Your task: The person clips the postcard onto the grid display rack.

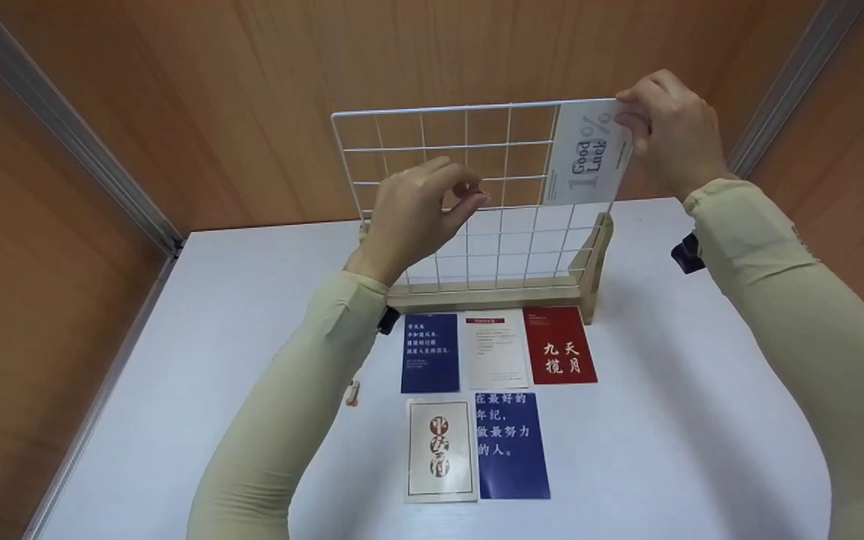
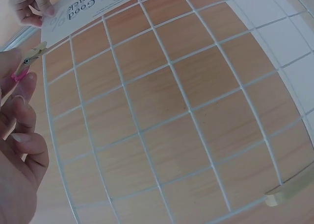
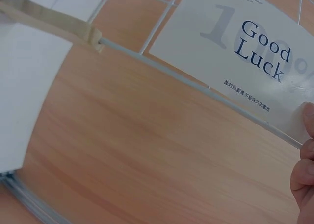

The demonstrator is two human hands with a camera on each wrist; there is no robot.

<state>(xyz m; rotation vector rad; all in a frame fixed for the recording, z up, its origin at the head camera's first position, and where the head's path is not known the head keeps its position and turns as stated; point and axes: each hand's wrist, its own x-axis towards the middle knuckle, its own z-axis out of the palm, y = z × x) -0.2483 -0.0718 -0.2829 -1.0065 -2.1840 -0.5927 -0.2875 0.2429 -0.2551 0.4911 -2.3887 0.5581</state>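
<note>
My right hand (image 1: 676,124) pinches the upper right corner of a white "Good Luck" card (image 1: 586,154) against the white wire grid (image 1: 466,145). The card lies flat on the grid's top right part, as the right wrist view also shows, with the thumb on its face (image 3: 260,57). In front of the grid's left half is my left hand (image 1: 421,210). Its thumb and fingers pinch a small wooden clothespin (image 2: 30,59) with a pink part, seen in the left wrist view; the fingers mostly hide it in the head view.
The grid stands in a wooden base (image 1: 477,298) on a white table (image 1: 252,300). Before it lie blue cards (image 1: 430,360) (image 1: 514,472), a printed white card (image 1: 498,349), a red card (image 1: 559,337) and a cream card (image 1: 421,450). A small orange-and-white item (image 1: 353,394) lies left of them.
</note>
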